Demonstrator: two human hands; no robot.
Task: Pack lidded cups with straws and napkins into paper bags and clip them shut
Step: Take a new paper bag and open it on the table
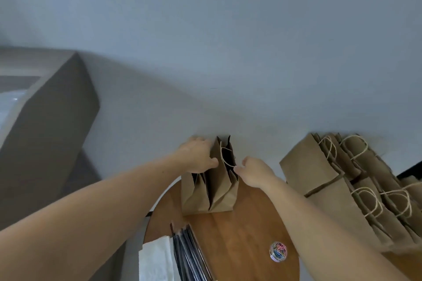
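Upright stands the paper bag [222,194], left hand [197,155] and right hand [254,172] fingers [238,169] gripping it.

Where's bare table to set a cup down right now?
The table is bare in its middle, bordered by the standing bags, the straws and the paper-clip jar. Crowded: napkins front left, flat bag stack right. The left hand and right hand are at the standing bags' tops.

The person's bare left forearm [102,207] and bare right forearm [319,223] look broad at the lower edge of the view and taper to narrower wrists, stretched by the wide lens. The bare left hand [197,155] and bare right hand [253,172] show rounded knuckles. Both arms are uncovered along their whole visible length.
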